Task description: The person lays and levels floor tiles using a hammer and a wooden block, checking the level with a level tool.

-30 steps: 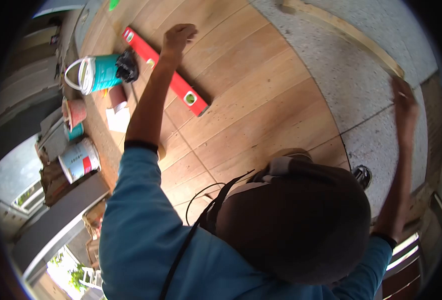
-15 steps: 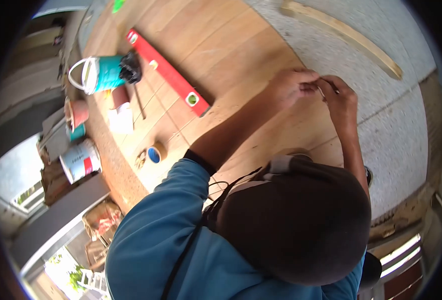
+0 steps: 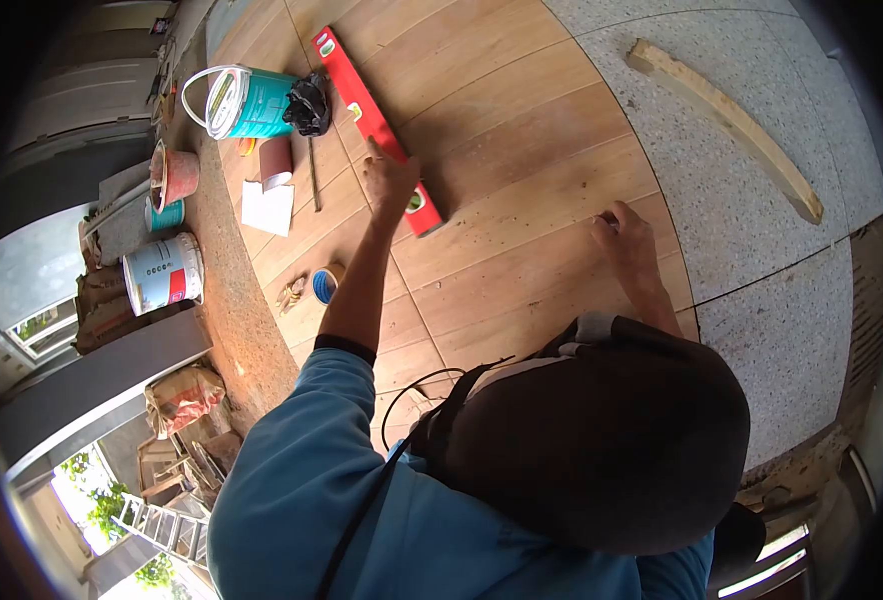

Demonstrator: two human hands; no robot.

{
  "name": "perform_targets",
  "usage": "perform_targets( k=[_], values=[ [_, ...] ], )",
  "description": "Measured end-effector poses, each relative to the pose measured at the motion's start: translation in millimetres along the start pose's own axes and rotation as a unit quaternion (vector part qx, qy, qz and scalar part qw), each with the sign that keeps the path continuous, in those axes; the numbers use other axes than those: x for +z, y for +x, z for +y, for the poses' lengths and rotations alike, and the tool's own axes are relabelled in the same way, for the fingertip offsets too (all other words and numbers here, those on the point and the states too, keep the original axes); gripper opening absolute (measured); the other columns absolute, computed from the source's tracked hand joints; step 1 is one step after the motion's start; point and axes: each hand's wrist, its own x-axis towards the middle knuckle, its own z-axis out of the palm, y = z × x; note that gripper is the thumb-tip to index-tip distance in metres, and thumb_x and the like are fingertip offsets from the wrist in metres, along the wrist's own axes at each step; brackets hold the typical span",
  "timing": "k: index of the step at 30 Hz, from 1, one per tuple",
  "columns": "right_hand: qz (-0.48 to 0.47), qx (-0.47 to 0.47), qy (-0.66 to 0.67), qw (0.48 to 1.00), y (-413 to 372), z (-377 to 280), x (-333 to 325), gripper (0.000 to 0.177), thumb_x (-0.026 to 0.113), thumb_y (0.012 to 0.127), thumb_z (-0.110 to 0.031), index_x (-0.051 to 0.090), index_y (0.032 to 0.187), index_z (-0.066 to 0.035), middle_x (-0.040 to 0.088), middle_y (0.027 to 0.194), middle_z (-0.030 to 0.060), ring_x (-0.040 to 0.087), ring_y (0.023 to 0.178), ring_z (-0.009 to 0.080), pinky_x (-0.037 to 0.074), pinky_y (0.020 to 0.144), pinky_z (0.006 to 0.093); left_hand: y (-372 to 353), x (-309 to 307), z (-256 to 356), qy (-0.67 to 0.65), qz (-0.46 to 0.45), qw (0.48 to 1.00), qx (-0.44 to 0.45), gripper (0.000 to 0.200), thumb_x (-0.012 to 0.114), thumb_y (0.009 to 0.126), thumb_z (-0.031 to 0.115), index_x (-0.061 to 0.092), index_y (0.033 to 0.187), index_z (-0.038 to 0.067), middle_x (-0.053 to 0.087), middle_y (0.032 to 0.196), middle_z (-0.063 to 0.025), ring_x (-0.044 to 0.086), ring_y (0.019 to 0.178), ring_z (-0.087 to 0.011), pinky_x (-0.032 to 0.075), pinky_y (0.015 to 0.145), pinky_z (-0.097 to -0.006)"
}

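Note:
My left hand (image 3: 392, 182) reaches over the red spirit level (image 3: 347, 85), its fingers closing on the lower half. The level stands on the wood-look tiled floor (image 3: 522, 130), and its vials show pale green. Farther right, my right hand (image 3: 630, 245) hovers low over the tiles near their curved edge. Its fingers are curled together, and anything pinched in them is too small or hidden to make out. Small dark crumbs lie on the tiles between the two hands.
A teal bucket (image 3: 262, 103) with a black plastic bag (image 3: 308, 104) stands left of the level. Nearby are a brown cylinder (image 3: 276, 162), white paper (image 3: 268, 208), a thin rod (image 3: 314, 175) and a blue-lined roll (image 3: 327, 283). A wooden batten (image 3: 732, 125) lies on speckled flooring (image 3: 762, 290).
My hands, together over the right-hand tiles before, are now apart. The left has swung left onto the spirit level; the right has dropped lower and slightly left. The camera view has shifted.

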Motion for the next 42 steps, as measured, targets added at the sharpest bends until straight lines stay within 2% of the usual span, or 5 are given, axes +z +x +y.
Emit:
perform_targets(
  k=[8, 18, 23, 32, 42],
  values=[
    [-0.017, 0.044, 0.018, 0.999, -3, 12, -11, 0.018, 0.067, 0.089, -0.017, 0.066, 0.092, 0.0, 0.072, 0.084, 0.0189, 0.071, 0.076, 0.0335, 0.055, 0.069, 0.0419, 8, -47, -101, -0.294, -0.026, 0.956, 0.001, 0.073, 0.075, 0.082, 0.022, 0.047, 0.146, 0.0, 0.071, 0.099, -0.0073, 0.065, 0.083, -0.014, 0.054, 0.08, -0.0346],
    [-0.045, 0.028, -0.008, 0.999, 0, 11, -22, 0.021, 0.067, 0.089, -0.02, 0.068, 0.095, 0.001, 0.072, 0.085, 0.0175, 0.071, 0.075, 0.0307, 0.055, 0.072, 0.0405, -2, -44, -85, -0.399, -0.018, 0.913, 0.085, 0.051, 0.069, 0.091, 0.009, 0.057, 0.141, 0.005, 0.062, 0.102, -0.002, 0.057, 0.09, -0.0093, 0.049, 0.079, -0.0257],
    [-0.084, 0.075, -0.022, 0.993, 2, 5, -30, 0.023, 0.067, 0.091, -0.021, 0.069, 0.098, 0.0, 0.073, 0.088, 0.0169, 0.071, 0.079, 0.0305, 0.055, 0.075, 0.0392, -31, 4, -10, -0.204, 0.111, 0.949, 0.212, 0.06, 0.075, 0.078, 0.018, 0.059, 0.134, 0.003, 0.065, 0.12, -0.022, 0.059, 0.112, -0.0404, 0.046, 0.101, -0.0507],
    [-0.084, -0.067, -0.116, 0.987, 2, 15, -16, 0.017, 0.066, 0.094, -0.016, 0.068, 0.098, 0.0, 0.072, 0.09, 0.02, 0.072, 0.082, 0.0321, 0.055, 0.074, 0.0398, -86, 34, 81, -0.138, 0.078, 0.979, 0.124, 0.063, 0.067, 0.082, 0.017, 0.047, 0.139, 0.002, 0.052, 0.134, -0.023, 0.05, 0.121, -0.0443, 0.041, 0.106, -0.0538],
    [-0.05, -0.069, -0.087, 0.993, 3, 8, 1, 0.01, 0.064, 0.09, -0.013, 0.065, 0.09, -0.003, 0.07, 0.088, 0.0214, 0.069, 0.083, 0.0424, 0.054, 0.073, 0.048, -179, -25, -53, -0.003, -0.015, 0.988, 0.151, 0.079, 0.074, 0.09, 0.037, 0.039, 0.153, 0.003, 0.041, 0.155, -0.0267, 0.038, 0.141, -0.0455, 0.031, 0.117, -0.0572]
  ],
)
